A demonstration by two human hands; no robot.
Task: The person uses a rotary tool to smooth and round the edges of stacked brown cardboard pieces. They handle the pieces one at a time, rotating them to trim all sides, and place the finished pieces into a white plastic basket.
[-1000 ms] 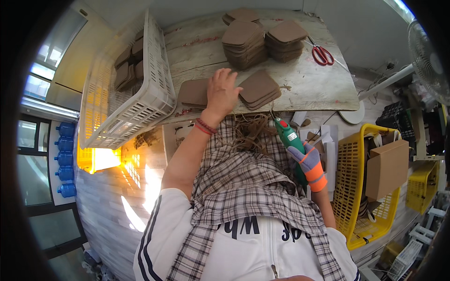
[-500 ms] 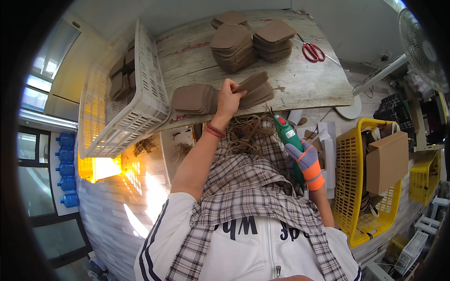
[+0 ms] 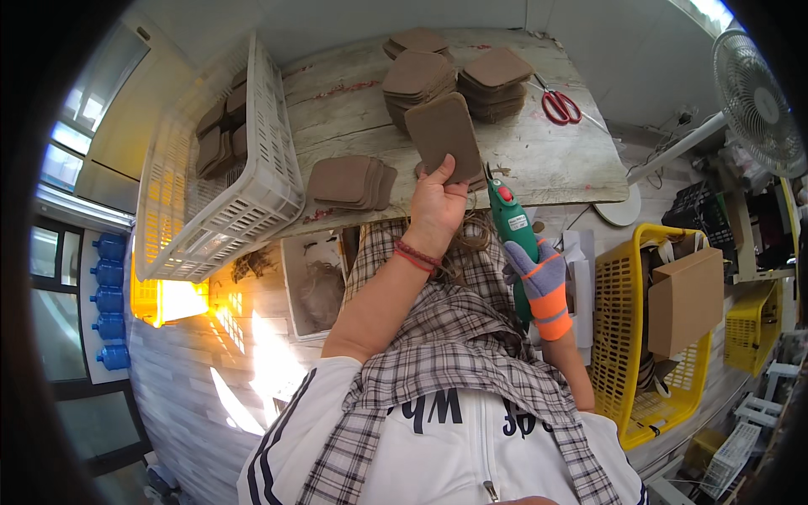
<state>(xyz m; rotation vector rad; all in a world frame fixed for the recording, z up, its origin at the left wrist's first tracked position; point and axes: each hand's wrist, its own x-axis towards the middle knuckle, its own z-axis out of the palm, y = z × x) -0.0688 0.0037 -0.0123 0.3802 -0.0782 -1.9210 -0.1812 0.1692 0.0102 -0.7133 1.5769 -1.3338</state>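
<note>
My bare left hand point(image 3: 439, 202) grips the lower end of a brown rectangular pad point(image 3: 443, 139) with rounded corners, holding it up over the table's near edge. In my right hand point(image 3: 539, 273), gloved in grey and orange, is a green handheld power cutter point(image 3: 511, 217) with a red button and a thin pointed tip. The tip stands just right of the pad, apart from it. A low pile of similar pads point(image 3: 347, 181) lies left of my left hand. Brown trimmed strips point(image 3: 473, 234) lie on my checked apron, partly behind my left wrist.
Taller stacks of brown pads point(image 3: 417, 74) stand at the back of the wooden table point(image 3: 328, 109), with red-handled scissors point(image 3: 560, 107) to their right. A white crate point(image 3: 273, 143) holds more pads at left. At right are a yellow basket point(image 3: 610, 337) with cardboard and a fan point(image 3: 749, 93).
My left hand has moved right and turned, raising the brown pad from a slant to nearly upright. The cutter in my right hand has shifted slightly left. Fewer strips show on my lap.
</note>
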